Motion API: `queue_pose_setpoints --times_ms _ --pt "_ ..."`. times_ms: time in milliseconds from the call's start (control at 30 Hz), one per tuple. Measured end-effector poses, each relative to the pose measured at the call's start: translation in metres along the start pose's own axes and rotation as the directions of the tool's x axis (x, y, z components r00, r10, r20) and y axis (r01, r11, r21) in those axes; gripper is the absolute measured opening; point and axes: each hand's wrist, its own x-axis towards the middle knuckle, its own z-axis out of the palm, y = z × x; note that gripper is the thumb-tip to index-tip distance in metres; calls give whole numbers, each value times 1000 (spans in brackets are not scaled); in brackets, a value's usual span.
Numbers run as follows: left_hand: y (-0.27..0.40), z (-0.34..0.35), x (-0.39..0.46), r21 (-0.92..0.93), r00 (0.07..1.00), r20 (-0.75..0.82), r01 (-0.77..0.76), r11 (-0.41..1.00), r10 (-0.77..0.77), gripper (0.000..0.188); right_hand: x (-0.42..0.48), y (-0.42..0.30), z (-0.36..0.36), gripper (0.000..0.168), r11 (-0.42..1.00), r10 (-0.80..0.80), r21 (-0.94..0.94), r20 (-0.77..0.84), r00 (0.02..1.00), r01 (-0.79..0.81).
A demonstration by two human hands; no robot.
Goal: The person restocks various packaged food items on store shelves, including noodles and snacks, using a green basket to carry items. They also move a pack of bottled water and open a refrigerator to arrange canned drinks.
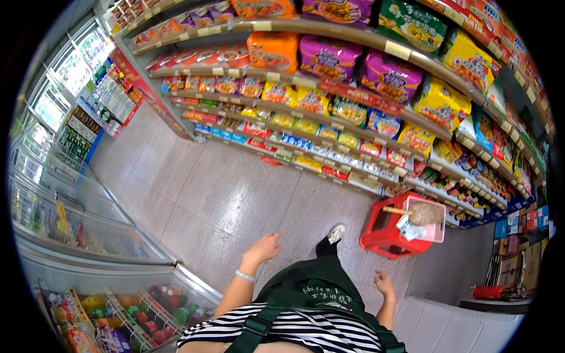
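Note:
My left hand [265, 247] hangs over the tiled floor with its fingers apart and nothing in it; a pale bangle circles that wrist. Low at my other side, my right hand [383, 282] is loosely curled, and no object shows in it. Nearest to this hand is a red plastic stool [379, 240] bearing a pink-and-white plastic basket [437, 233]. A fluffy duster [426, 213] with a wooden handle and a light-coloured cloth [411, 229] lie in the basket. I wear a dark green apron [309, 282] over a striped top.
Shelves [309, 81] of packaged instant noodles and smaller packets curve across the front and right. A glass-fronted drinks cooler [132, 269] stands close on the left. Cardboard boxes [512, 264] are stacked at the far right. Tiled floor [220, 198] runs between cooler and shelves.

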Motion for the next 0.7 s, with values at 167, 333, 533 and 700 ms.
queue_pose_setpoints --times_ms 167,333,533,700 --pt "-7 2 -87 -95 1000 -6 6 995 -7 55 -77 17 35 34 942 228 216 146 963 -256" --pt "-65 28 -165 -146 994 -16 104 984 -108 58 -139 56 64 27 866 397 239 208 894 -440" --pt "-72 38 -215 -149 928 -87 347 926 -362 57 -159 79 62 25 869 467 50 246 849 -492" --pt "-55 53 -205 -62 949 2 315 947 -315 52 -122 73 51 29 970 180 136 160 971 -202"
